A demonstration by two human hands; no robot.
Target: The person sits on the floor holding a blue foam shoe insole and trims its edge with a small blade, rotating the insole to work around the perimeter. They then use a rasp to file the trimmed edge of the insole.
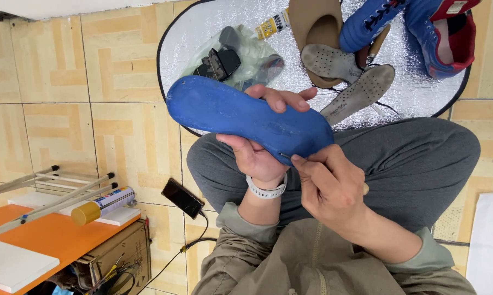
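Note:
My left hand (257, 150) grips a blue shoe insole (241, 114) from beneath, fingers curled over its far edge, holding it flat above my crossed legs. My right hand (326, 183) pinches a thin metal tool (286, 158) whose tip touches the insole's near edge at the heel end. A white watch band (265, 191) is on my left wrist. I sit cross-legged in grey trousers (416, 158).
A silver oval mat (203, 27) on the tiled floor holds two grey insoles (345, 76), blue shoes (432, 27), a tan shoe piece (315, 24), a glue tube (273, 23) and a plastic bag of dark parts (230, 57). A phone on a cable (182, 198), a spray can (101, 205) and an orange board (44, 235) lie at left.

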